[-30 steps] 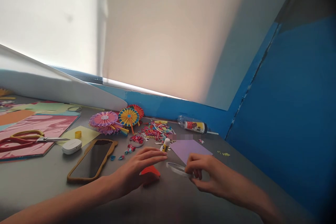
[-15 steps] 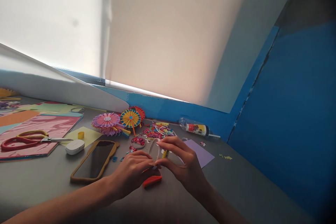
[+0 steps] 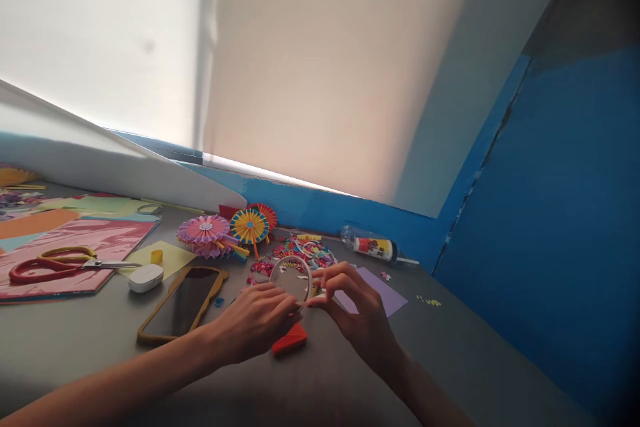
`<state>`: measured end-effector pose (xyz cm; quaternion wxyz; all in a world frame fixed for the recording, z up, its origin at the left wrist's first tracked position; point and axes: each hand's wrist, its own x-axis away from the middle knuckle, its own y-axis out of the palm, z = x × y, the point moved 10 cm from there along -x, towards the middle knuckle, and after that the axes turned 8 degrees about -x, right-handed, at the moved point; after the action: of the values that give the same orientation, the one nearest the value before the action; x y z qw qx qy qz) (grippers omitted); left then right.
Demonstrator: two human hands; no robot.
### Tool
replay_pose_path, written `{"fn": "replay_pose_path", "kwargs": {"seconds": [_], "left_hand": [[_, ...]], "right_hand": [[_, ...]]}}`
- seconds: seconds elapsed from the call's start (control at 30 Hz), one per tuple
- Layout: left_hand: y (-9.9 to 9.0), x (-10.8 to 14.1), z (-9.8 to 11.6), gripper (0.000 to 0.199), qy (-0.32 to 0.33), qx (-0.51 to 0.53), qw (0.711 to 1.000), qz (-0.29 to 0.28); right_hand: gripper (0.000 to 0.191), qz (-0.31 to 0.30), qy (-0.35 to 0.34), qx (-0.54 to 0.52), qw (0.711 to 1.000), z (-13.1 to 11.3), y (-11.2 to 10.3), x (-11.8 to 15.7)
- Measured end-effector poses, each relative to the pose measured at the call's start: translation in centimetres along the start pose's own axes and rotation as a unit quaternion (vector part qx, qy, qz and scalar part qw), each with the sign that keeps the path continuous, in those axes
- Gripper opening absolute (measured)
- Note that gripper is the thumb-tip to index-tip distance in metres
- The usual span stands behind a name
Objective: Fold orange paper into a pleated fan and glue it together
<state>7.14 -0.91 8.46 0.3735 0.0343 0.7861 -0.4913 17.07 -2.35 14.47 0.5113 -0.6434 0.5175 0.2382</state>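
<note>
A thin, pale roll of tape (image 3: 273, 268) stands on edge, its ring turned towards me. My left hand (image 3: 263, 320) is closed on its lower side, fingers bent over the rim. At the ring's right edge, my right hand (image 3: 357, 307) pinches a small whitish piece (image 3: 323, 292) that looks like tape; whether it joins the roll is hidden by the fingers. Something yellow (image 3: 315, 286) shows partly behind these fingertips. Just below the hands lies a folded red-orange piece (image 3: 291, 340).
Left lie a phone (image 3: 183, 303), a white case (image 3: 146, 277), scissors (image 3: 55, 265) and coloured paper (image 3: 120, 233). Behind the hands are paper rosettes (image 3: 205, 230), paper scraps (image 3: 310, 250) and a glue bottle (image 3: 373, 247). Purple paper (image 3: 387, 293) lies right, beside the blue wall (image 3: 550, 213).
The tape roll has turned from nearly edge-on to facing me. My right fingers have moved from its top rim to its right edge, slightly away from my left hand.
</note>
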Motion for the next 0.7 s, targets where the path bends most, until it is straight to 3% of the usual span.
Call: {"fn": "replay_pose_path", "kwargs": {"seconds": [0.13,0.37,0.4,0.47,0.53,0.57,0.7], "left_hand": [[0.2,0.0,-1.9,0.029,-0.028,-0.041,0.999,-0.011],[-0.1,0.1,-4.1,0.025,-0.066,-0.051,0.996,-0.012],[-0.1,0.1,-4.1,0.024,-0.066,-0.056,0.996,-0.015],[0.1,0.0,-4.1,0.024,-0.06,-0.071,0.995,-0.021],[0.3,0.0,-3.6,0.022,-0.04,-0.09,0.995,-0.022],[0.4,0.0,-3.2,0.02,-0.024,-0.098,0.995,-0.018],[0.4,0.0,-1.5,0.027,0.023,-0.097,0.995,-0.008]], "right_hand": [[0.02,0.035,0.01,0.017,0.999,-0.2,-2.8,-0.2],[0.019,0.23,0.065,0.062,0.969,-0.4,-10.7,2.1],[0.023,0.252,0.092,0.088,0.959,-0.1,-11.6,2.6],[0.049,0.271,0.148,0.172,0.936,0.6,-12.6,3.5],[0.077,0.24,0.161,0.282,0.915,0.6,-12.3,3.4],[0.08,0.203,0.14,0.331,0.911,0.3,-11.2,3.0],[0.059,-0.021,-0.02,0.378,0.926,-1.1,-2.6,1.7]]}}
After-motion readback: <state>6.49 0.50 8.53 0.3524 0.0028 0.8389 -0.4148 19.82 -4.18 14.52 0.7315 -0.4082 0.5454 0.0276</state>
